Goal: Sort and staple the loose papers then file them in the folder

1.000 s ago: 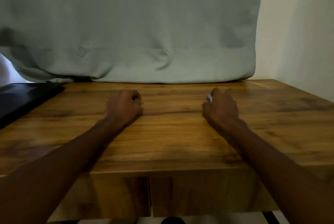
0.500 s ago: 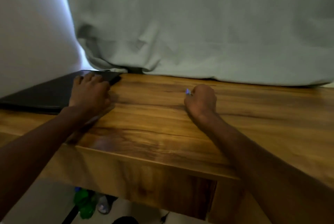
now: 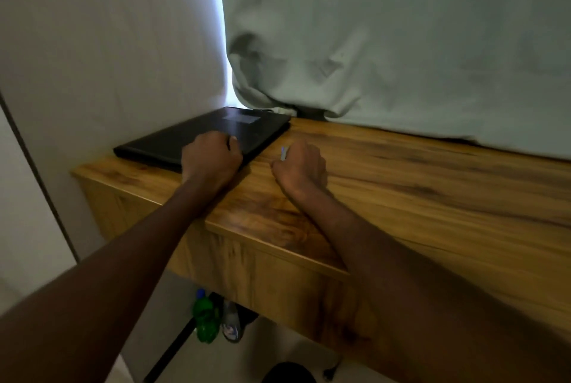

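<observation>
black folder [image 3: 213,132] is seen lying flat and closed at the far left corner of the wooden worktop [image 3: 417,197], close beside the wall. left hand [image 3: 210,158] is laid on the folder's near edge, fingers curled over the cover with the thumb tip showing; whether the edge is truly gripped or only pressed cannot be told. right hand [image 3: 299,164] is rested on the bare wood just beside the folder, its grip closed narrow around a small pale-tipped object [image 3: 283,154], too small to be named, possibly a stapler or pen. no loose papers are seen anywhere, so the task is judged barely begun. pale cloth [image 3: 401,42] hangs behind the worktop; bottles [image 3: 205,321] stand on the floor beneath. risk noted: the folder sits near the worktop's left end, so a careless drag could send it off the edge; the occupied right hand leaves only one hand free for opening.
</observation>
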Available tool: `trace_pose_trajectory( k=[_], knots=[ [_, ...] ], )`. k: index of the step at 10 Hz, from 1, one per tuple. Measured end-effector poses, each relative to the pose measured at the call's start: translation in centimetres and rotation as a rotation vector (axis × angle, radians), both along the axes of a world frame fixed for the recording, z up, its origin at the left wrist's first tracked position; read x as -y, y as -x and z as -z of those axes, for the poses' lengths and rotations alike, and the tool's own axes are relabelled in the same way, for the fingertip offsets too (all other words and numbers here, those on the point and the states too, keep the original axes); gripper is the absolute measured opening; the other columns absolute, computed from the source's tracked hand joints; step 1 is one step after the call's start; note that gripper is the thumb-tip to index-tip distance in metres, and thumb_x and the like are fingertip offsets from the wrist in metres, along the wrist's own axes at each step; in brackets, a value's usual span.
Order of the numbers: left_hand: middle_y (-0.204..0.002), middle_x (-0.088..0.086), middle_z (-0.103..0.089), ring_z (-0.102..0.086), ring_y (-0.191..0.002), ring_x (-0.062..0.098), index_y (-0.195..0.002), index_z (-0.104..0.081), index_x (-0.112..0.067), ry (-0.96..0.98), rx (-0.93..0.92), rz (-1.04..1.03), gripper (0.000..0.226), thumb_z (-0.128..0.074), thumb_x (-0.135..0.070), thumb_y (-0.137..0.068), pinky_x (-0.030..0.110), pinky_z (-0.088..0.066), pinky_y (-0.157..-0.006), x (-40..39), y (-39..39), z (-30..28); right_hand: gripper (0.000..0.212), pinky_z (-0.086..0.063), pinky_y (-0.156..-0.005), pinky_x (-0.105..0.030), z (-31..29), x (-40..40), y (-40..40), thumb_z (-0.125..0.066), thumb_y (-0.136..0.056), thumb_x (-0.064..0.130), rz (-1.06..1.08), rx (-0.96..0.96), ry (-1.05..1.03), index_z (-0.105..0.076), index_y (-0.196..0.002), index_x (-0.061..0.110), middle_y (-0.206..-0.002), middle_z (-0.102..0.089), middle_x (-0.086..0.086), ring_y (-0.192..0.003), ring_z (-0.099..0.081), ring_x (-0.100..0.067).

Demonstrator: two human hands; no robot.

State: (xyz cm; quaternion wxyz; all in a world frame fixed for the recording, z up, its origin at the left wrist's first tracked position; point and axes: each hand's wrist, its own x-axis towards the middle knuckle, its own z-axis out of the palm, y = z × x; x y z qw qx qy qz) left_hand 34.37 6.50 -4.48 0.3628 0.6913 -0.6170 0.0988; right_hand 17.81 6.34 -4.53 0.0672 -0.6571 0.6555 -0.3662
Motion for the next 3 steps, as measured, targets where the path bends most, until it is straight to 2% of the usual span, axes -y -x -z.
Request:
trace_pose_trajectory(
  k=[1,2,3],
  knots=[
    [-0.063,0.000,-0.053,-0.048,-0.054,0.011,-0.069,-0.062,-0.015,0.051,-0.104,-0.008,0.041,-0.047,-0.031,-0.104,0.029,-0.028,-0.051,-0.02,-0.35,-0.25,0.036,-0.050,-0.091,-0.039,0.33,0.39,-0.55,-0.065,-0.092,0.047,-0.032,-0.044,0.009,-0.066,-0.115,0.019,-0.125,-0.064,-0.008,-0.117,-0.061,-0.033],
    [-0.066,-0.002,-0.055,-0.048,-0.056,0.007,-0.074,-0.062,-0.018,0.088,-0.052,0.043,0.035,-0.048,-0.031,-0.103,0.030,-0.034,-0.054,-0.19,-0.15,-0.09,0.031,-0.048,-0.077,-0.033,0.48,0.31,-0.47,-0.067,-0.090,0.048,-0.086,-0.003,0.020,-0.069,-0.110,0.025,-0.110,-0.068,0.001,-0.101,-0.064,-0.023],
    [-0.081,-0.006,-0.063,-0.059,-0.072,0.008,-0.091,-0.065,-0.026,0.135,0.058,0.157,0.023,-0.048,-0.036,-0.102,0.041,-0.055,-0.078,-0.13,0.02,-0.09,0.022,-0.050,-0.075,-0.034,0.03,-0.06,0.42,-0.068,-0.092,0.042,-0.056,0.193,0.085,-0.069,-0.108,0.027,-0.105,-0.069,0.003,-0.096,-0.065,-0.021]
  ],
)
